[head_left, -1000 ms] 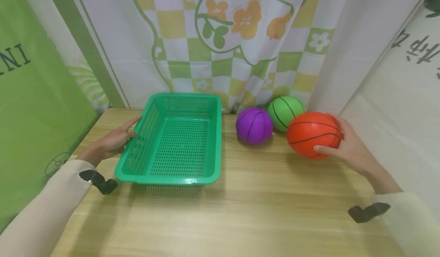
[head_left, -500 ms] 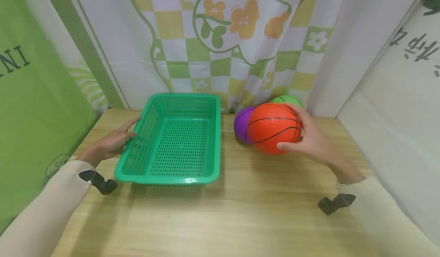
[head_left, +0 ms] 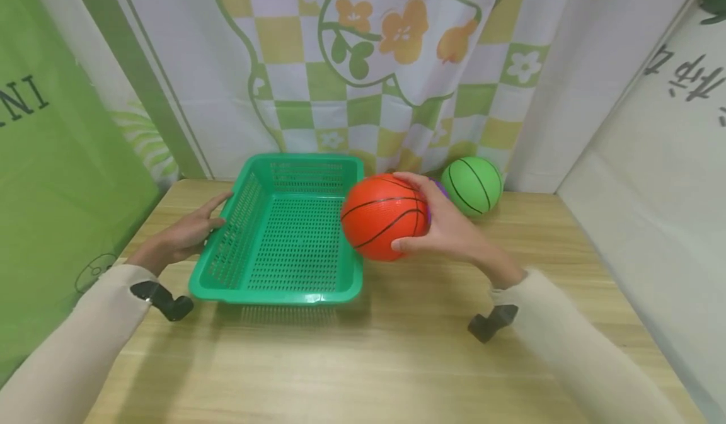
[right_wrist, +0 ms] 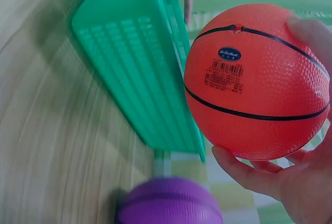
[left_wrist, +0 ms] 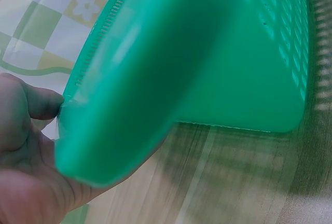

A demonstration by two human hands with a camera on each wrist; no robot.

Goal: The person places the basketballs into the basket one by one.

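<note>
Soft, even light here; a glint off the green basket [head_left: 317,298]; soft shadows on the tabletop [head_left: 431,361]; left wrist view, its near edge badly blurred!

Basket [head_left: 295,241]: green, rectangular, walls and base perforated; standing upright near the back edge of the counter [head_left: 408,361], toward its left corner. Ball [head_left: 377,219]: orange-red, black seams, pebbled surface, printed barcode, dark oval logo; held raised at the basket's right rim, contact undeterminable.

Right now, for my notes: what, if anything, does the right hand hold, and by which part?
The right hand holds the red ball by its right side in the head view.
</note>
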